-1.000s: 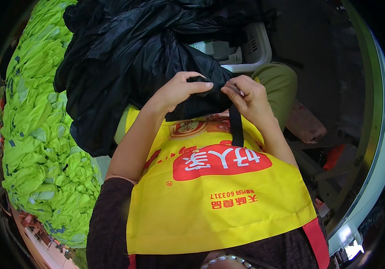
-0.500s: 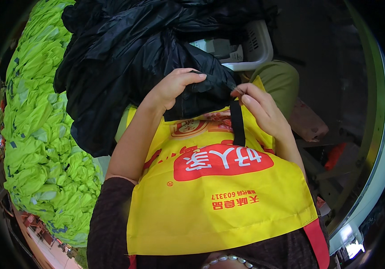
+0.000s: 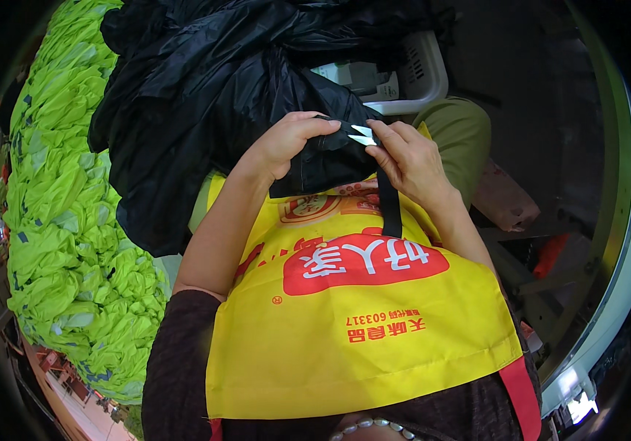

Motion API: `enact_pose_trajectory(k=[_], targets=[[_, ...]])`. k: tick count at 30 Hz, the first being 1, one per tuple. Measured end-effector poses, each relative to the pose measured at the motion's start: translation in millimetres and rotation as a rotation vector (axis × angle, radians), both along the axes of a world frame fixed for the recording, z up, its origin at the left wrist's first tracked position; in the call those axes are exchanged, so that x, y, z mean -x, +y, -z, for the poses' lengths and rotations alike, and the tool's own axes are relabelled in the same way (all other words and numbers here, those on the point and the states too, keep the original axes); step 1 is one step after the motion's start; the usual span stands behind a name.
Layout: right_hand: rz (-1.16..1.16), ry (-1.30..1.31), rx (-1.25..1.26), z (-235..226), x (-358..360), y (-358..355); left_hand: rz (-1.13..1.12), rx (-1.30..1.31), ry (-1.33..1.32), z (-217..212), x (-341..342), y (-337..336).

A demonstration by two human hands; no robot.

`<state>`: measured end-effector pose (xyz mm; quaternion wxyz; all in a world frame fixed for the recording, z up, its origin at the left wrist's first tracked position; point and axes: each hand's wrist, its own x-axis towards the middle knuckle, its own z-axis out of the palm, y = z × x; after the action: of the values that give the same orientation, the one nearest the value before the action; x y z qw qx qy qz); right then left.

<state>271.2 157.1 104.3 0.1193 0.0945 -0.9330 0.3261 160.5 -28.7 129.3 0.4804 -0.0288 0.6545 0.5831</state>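
Note:
Glossy black fabric (image 3: 205, 110) lies bunched across my lap and spills to the left. My left hand (image 3: 291, 141) pinches an edge of it, thumb on top. My right hand (image 3: 409, 156) is closed around small thread snips (image 3: 363, 135); their two bright blades are parted and point left at the cloth, close to my left thumb. A black strap (image 3: 389, 202) hangs below the right hand over my yellow apron (image 3: 359, 353).
A big heap of lime-green fabric (image 3: 73, 242) rises on the left. Beyond the black cloth stands a white plastic basket (image 3: 433, 77) with packets inside. A pale curved edge (image 3: 624, 242) runs along the right. A brownish bag (image 3: 505, 198) lies beside my knee.
The right hand has turned and moved slightly up and left, bringing the snips' blades into sight toward the cloth. The left hand stays almost where it was.

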Motion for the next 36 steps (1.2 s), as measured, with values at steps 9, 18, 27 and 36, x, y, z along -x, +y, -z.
enact_pose_trajectory(k=[9,18,27,36], targets=[[0.016,0.07,0.007,4,3,-7,-0.087,-0.027,-0.096,-3,-1,2],[-0.01,0.115,0.054,9,7,-4,-0.066,-0.003,-0.054,8,-2,2],[0.171,0.103,0.565,12,6,9,-0.048,0.033,-0.096,30,-1,-3],[0.06,0.205,0.245,25,2,7,0.439,-0.058,1.478,2,-18,-29]])
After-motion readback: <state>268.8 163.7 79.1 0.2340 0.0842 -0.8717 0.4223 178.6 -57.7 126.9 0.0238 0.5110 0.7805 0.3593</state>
